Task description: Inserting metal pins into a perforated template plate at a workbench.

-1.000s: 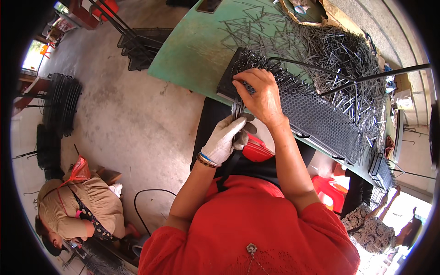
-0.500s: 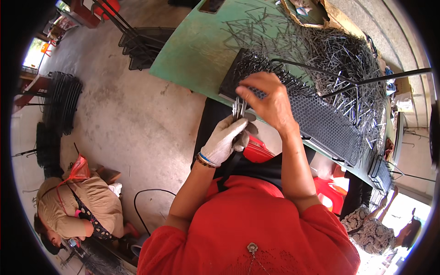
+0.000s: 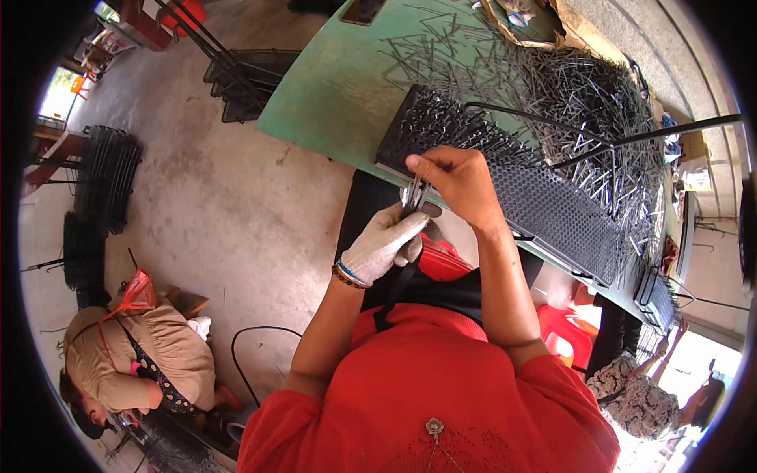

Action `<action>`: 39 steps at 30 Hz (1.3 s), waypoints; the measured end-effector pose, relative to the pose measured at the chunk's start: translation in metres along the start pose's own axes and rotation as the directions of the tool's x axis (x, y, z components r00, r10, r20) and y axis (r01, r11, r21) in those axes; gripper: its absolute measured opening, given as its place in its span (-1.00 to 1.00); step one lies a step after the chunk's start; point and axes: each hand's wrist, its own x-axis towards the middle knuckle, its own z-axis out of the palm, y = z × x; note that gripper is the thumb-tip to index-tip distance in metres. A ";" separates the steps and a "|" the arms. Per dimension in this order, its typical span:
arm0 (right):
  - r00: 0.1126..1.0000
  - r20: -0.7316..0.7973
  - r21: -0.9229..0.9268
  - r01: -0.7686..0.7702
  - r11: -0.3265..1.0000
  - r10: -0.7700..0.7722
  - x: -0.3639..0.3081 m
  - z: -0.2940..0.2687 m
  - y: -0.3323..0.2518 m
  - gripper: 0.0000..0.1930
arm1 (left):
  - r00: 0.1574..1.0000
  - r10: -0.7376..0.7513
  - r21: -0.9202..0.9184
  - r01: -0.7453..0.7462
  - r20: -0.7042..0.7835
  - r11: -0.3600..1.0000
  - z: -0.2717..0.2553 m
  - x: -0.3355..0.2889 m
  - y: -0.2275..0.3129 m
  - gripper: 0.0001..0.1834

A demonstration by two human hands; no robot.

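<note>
My left hand (image 3: 384,246), in a white work glove with dark fingertips, is closed round a small bundle of thin metal rods (image 3: 412,197). The rods point up out of the fist. My bare right hand (image 3: 464,189) is at their upper ends, thumb and fingers pinched on them; how many it grips is hidden. Just beyond my hands, a black perforated metal panel (image 3: 560,209) lies along the near edge of the green table (image 3: 323,102). Many rods stand upright in the panel's left part (image 3: 445,118), while the holes of its right part show bare.
A large heap of loose rods (image 3: 591,102) covers the table's right side, near a torn cardboard box (image 3: 576,27). A black bar (image 3: 678,130) crosses above the panel. Red plastic stools (image 3: 568,335) stand below. One person (image 3: 142,355) works at lower left, another (image 3: 639,398) at lower right.
My right hand has come down and back from over the panel's edge to the tops of the rods, its fingers now pinched. My left hand keeps the bundle and has shifted only slightly.
</note>
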 end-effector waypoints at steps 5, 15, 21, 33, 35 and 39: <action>0.991 -0.133 0.230 0.032 0.973 -0.001 0.014 -0.002 -0.009 -0.77 | 1.000 0.014 0.000 -0.014 -0.002 1.000 -0.007 0.000 -0.003 -0.69; 0.900 -0.415 0.227 0.240 0.944 -0.129 0.044 0.016 -0.006 -0.77 | 0.995 0.054 0.008 -0.053 -0.083 0.999 -0.017 0.000 -0.007 -0.65; 0.860 -0.458 0.041 0.274 0.961 -0.226 0.049 0.025 -0.001 -0.78 | 0.995 0.042 0.008 -0.041 -0.096 0.999 -0.017 -0.001 -0.005 -0.64; 0.991 -0.081 0.228 0.120 0.966 -0.104 0.017 0.024 -0.007 -0.78 | 0.952 0.172 -0.114 -0.206 -0.253 0.972 -0.020 0.005 -0.011 -0.80; 0.994 -0.066 0.247 0.096 0.964 -0.082 0.013 0.027 -0.001 -0.77 | 0.948 0.180 -0.103 -0.213 -0.264 0.972 -0.014 0.005 -0.010 -0.82; 0.989 -0.116 0.156 0.107 0.982 -0.090 0.004 0.024 0.005 -0.76 | 0.933 0.185 -0.111 -0.229 -0.309 0.967 -0.009 0.004 -0.013 -0.83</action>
